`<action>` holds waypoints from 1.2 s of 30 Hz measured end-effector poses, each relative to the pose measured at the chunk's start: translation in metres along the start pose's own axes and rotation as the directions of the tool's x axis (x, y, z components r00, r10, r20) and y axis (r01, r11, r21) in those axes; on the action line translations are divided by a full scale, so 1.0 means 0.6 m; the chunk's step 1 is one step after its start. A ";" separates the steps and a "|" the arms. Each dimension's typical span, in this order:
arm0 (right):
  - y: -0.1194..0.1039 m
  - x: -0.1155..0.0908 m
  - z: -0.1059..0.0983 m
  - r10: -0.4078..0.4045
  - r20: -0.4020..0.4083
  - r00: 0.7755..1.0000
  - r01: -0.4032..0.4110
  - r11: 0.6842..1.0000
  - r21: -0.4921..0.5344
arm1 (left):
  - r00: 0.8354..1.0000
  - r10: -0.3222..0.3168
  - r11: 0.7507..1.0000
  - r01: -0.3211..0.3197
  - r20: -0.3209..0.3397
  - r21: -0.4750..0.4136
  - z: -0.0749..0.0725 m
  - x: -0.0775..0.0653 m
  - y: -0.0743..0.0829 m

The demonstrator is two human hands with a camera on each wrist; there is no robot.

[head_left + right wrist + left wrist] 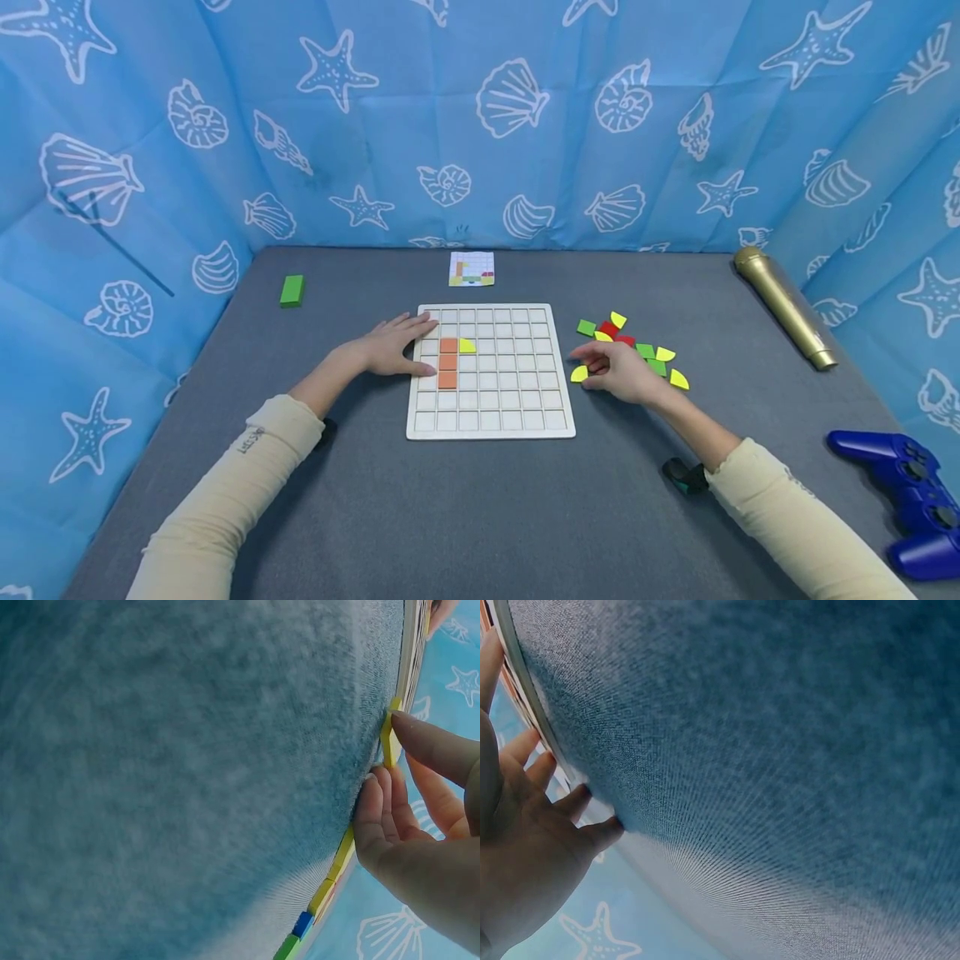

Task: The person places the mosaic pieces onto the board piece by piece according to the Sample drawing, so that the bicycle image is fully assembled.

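A pale square grid board [491,433] lies on the grey table. My left hand [390,346] rests at its left edge, fingers extended over the rim and thumb spread below; the left wrist view shows the fingertips [536,739] along that edge. Three orange square tiles [447,362] sit in a column on the board, with a yellow quarter-circle tile [467,346] right of the top one. Right of the board, my right hand [622,372] pinches another yellow quarter-circle tile [389,739] at table level. Its thumb [435,746] touches one end, and curled fingertips meet the other.
Several green, red and yellow tiles [656,367] lie scattered around the right hand. A small pattern card [472,269] is behind the board. A green block [292,291] lies at back left. A gold microphone [783,308] and a blue game controller [911,500] lie at right.
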State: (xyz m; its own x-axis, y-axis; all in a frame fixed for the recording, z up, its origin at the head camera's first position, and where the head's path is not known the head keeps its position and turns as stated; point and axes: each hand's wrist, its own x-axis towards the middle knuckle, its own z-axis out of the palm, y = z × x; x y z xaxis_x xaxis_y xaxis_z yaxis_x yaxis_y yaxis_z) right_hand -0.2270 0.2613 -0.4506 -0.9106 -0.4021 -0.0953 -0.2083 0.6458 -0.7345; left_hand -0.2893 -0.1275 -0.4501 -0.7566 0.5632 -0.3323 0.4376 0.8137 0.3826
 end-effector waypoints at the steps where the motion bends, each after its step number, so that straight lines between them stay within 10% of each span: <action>1: 0.000 0.000 0.000 -0.005 -0.001 1.000 0.005 1.000 -0.005 | 1.000 0.001 1.000 -0.001 0.000 0.002 0.000 0.000 0.000; 15: 0.001 -0.003 -0.008 0.036 -0.018 0.999 -0.034 0.996 0.085 | 1.000 -0.007 1.000 0.007 0.008 0.008 -0.001 0.001 0.002; 28: -0.016 0.004 -0.004 0.166 0.167 0.972 -0.222 0.879 0.422 | 1.000 -0.007 1.000 0.007 0.012 0.011 -0.002 0.000 0.003; 36: -0.040 0.024 0.018 0.117 0.201 0.973 -0.197 0.875 0.443 | 1.000 -0.009 1.000 0.009 0.002 0.018 0.000 0.002 0.000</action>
State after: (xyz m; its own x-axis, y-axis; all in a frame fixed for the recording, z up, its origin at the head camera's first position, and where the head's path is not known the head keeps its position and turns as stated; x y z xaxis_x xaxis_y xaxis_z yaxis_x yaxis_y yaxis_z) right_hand -0.2312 0.2332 -0.4414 -0.8383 -0.4459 -0.3138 0.1552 0.3566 -0.9213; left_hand -0.2901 -0.1268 -0.4506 -0.7592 0.5565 -0.3375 0.4396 0.8209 0.3646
